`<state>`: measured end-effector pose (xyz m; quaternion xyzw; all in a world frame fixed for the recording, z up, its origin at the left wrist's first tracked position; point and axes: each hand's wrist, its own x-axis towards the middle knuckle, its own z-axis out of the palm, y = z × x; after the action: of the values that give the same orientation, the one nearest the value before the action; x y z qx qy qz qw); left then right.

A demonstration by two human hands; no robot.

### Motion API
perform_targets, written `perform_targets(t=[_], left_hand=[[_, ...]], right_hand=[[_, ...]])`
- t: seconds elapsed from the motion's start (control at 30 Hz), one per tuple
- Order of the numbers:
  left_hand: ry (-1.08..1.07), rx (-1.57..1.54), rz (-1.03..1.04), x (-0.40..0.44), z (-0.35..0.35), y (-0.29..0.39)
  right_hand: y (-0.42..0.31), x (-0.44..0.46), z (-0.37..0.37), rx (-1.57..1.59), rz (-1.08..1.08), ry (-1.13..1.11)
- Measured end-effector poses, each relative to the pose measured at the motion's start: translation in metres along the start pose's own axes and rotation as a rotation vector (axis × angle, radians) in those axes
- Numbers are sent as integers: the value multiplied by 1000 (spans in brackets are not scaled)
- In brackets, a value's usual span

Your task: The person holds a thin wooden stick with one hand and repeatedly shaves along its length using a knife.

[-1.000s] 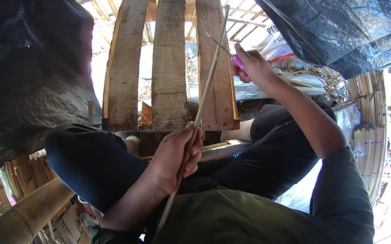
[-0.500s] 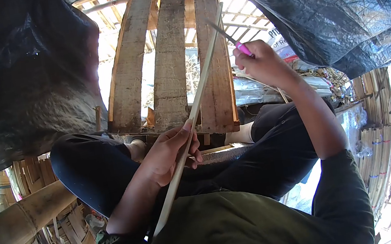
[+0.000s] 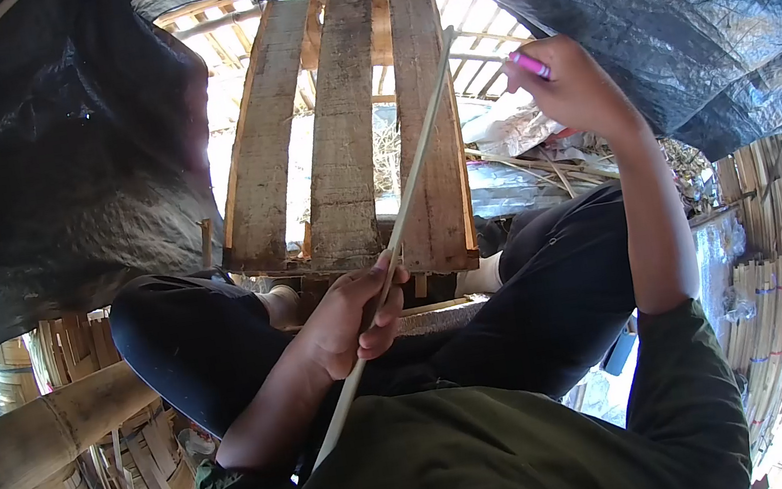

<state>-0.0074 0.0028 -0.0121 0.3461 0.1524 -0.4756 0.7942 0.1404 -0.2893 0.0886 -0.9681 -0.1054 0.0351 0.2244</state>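
Observation:
A long, pale strip (image 3: 419, 159), apparently bamboo, slants from my lap up to the wooden slats. My left hand (image 3: 357, 322) is wrapped round its lower middle, thumb on top. At the upper right, my right hand (image 3: 575, 85) grips a knife by its pink handle (image 3: 531, 65). The knife's thin blade points left toward the strip's upper end and is hard to see against the bright background. My right hand itself stays apart from the strip.
Three wooden slats (image 3: 344, 130) stand before my knees. Dark tarpaulin (image 3: 60, 193) hangs left and right. A thick bamboo pole (image 3: 64, 425) lies at the left, above woven bamboo (image 3: 146, 463). Bundled strips (image 3: 765, 310) stand at the right.
My right hand has moved right and slightly up with the knife, away from the strip. My left hand keeps its hold, and the strip has barely shifted.

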Motion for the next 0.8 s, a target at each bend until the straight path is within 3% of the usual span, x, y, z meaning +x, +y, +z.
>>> perform_targets(t=[0.07,0.17,0.23,0.3,0.4,0.5,0.57,0.6,0.8], left_hand=[[76,-40,-69,2,-1,2],[64,-31,-36,4,-4,1],[100,12,-24,2,2,5],[136,55,-14,4,3,3],[164,191,85,11,-4,-5],[164,201,84,15,-3,-6],[181,186,62,16,0,-6],[180,181,58,18,0,-7],[193,159,10,20,-2,-6]], right_hand=[[-20,3,3,-70,206,-219],[-4,11,33,70,221,-323],[15,2,70,-215,-330,-164],[12,-7,86,-317,-358,-307],[-1,-29,122,-345,-424,-187],[-22,-55,147,-207,-418,-95],[-35,-64,150,43,-312,11],[-44,-60,145,90,-145,-60],[-48,-53,138,-3,-110,-86]])
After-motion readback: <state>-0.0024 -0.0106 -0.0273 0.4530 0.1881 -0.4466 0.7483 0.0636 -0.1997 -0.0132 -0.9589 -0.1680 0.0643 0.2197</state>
